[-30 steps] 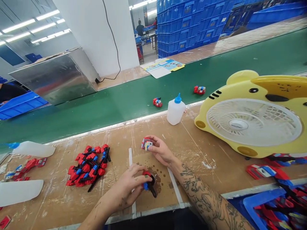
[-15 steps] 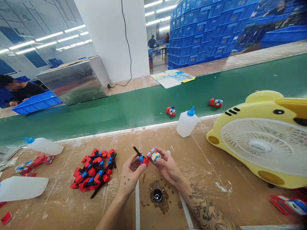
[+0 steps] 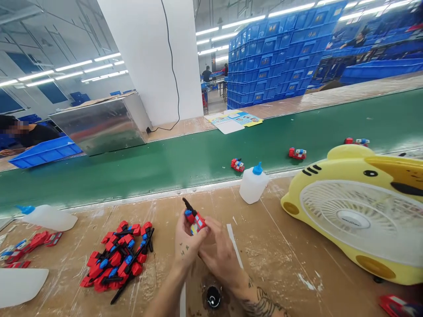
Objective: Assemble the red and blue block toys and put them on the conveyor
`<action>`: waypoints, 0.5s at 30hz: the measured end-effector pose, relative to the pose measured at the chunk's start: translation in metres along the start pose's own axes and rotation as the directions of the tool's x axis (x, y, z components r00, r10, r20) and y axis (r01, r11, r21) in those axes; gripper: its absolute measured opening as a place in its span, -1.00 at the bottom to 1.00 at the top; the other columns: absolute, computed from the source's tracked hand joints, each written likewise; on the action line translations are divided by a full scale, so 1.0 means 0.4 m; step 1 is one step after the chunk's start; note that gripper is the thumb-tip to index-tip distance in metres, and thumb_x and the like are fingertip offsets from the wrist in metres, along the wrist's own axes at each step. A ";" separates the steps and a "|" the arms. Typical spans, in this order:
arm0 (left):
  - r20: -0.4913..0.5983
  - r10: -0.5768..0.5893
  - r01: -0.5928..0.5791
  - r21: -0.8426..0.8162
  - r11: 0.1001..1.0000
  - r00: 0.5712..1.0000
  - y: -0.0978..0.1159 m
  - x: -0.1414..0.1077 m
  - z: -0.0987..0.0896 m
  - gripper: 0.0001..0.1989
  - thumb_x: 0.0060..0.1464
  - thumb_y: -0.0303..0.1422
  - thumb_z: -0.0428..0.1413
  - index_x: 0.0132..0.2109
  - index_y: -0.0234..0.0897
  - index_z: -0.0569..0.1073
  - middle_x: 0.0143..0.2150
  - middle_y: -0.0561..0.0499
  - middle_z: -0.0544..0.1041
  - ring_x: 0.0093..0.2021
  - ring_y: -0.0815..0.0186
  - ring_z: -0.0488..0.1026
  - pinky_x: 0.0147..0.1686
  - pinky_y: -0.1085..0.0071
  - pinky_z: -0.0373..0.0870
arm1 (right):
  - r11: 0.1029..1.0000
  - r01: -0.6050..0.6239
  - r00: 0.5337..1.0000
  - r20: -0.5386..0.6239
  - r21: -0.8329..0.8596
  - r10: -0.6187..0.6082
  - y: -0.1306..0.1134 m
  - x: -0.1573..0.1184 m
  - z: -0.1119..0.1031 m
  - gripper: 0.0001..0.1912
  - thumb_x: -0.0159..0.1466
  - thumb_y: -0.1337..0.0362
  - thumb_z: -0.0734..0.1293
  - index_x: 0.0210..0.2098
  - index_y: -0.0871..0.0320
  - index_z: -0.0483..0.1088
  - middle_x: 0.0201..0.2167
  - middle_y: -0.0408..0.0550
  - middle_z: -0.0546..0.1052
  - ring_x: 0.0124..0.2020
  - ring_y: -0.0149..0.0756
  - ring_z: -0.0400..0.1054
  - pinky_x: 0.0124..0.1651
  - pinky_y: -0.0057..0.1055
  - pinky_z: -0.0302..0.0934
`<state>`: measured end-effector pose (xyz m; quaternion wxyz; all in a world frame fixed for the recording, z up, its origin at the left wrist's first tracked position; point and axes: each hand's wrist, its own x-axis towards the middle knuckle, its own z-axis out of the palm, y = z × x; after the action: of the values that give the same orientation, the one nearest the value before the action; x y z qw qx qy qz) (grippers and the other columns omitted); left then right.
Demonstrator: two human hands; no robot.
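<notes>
My left hand (image 3: 185, 244) is closed around a small toy vehicle (image 3: 198, 223), red with pale blue and yellow patches. A blue piece with a black bar (image 3: 188, 205) sticks up at its upper left. Fingers of my right hand (image 3: 218, 248) press on the toy's right side, and the two parts are together; the fingers cover the joint. Below my hands is a small round dark pot or hole (image 3: 213, 297) with a shiny inside. Left of them lies a pile of red, blue and black toy parts (image 3: 119, 257).
A green conveyor belt (image 3: 158, 163) runs across, carrying several toy vehicles (image 3: 237, 165). A white bottle with a blue nozzle (image 3: 253, 187) stands before it. On the right is a yellow fan (image 3: 353, 220). More bottles (image 3: 54, 217) and red toy parts (image 3: 36, 242) lie left.
The red-and-grey vehicle body in my right hand and the black-barred piece in my left, held side by side before, are now together. My right hand has turned inward. The view has tilted up slightly.
</notes>
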<state>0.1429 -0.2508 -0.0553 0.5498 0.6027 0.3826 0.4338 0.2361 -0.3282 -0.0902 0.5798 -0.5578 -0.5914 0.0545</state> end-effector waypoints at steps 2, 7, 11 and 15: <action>0.087 0.028 -0.053 0.309 0.949 0.996 0.010 0.116 -0.012 -0.39 -0.05 -0.30 0.28 0.15 -0.28 0.30 -0.07 -0.08 0.53 -0.10 0.23 0.50 -0.07 0.38 0.40 | 0.995 -0.082 0.997 -0.003 -0.059 0.082 0.025 0.006 -0.007 -0.27 0.25 0.24 0.41 0.32 0.06 0.06 0.18 0.17 0.35 0.20 0.09 0.24 0.19 0.06 0.21; 0.193 -0.150 -0.051 0.759 0.649 0.970 0.041 0.468 -0.021 -0.43 -0.18 -0.41 0.36 0.04 -0.30 0.43 -0.16 -0.04 0.56 -0.11 0.17 0.49 -0.06 0.32 0.38 | 0.981 -0.164 0.985 0.031 -0.108 0.168 0.067 0.011 -0.011 -0.44 0.25 0.18 0.41 0.18 0.09 0.21 0.06 0.13 0.44 0.08 0.08 0.33 0.13 0.05 0.21; 0.137 -0.349 0.044 0.885 0.464 0.927 0.033 0.639 -0.002 -0.72 0.16 -0.29 0.21 -0.03 -0.33 0.47 -0.06 -0.08 0.52 -0.09 0.20 0.49 -0.08 0.18 0.46 | 0.983 -0.155 0.985 0.058 -0.102 0.161 0.070 0.014 -0.009 -0.58 0.25 0.19 0.40 0.06 0.07 0.29 -0.08 0.05 0.49 -0.04 0.02 0.39 0.05 -0.03 0.25; 0.077 -0.445 0.124 0.906 0.405 0.892 0.000 0.692 0.023 -0.71 0.24 -0.26 0.15 0.03 -0.31 0.45 0.01 -0.09 0.50 -0.04 0.19 0.50 -0.06 0.16 0.49 | 0.985 -0.135 0.986 0.083 -0.108 0.144 0.074 0.016 -0.010 -0.69 0.26 0.20 0.39 -0.03 0.04 0.34 -0.17 0.00 0.51 -0.15 -0.01 0.42 -0.08 -0.11 0.31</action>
<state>0.2430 0.0057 -0.0271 0.2752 0.7822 0.5583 -0.0292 0.2585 -0.3149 -0.1060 0.5180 -0.6236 -0.5786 0.0899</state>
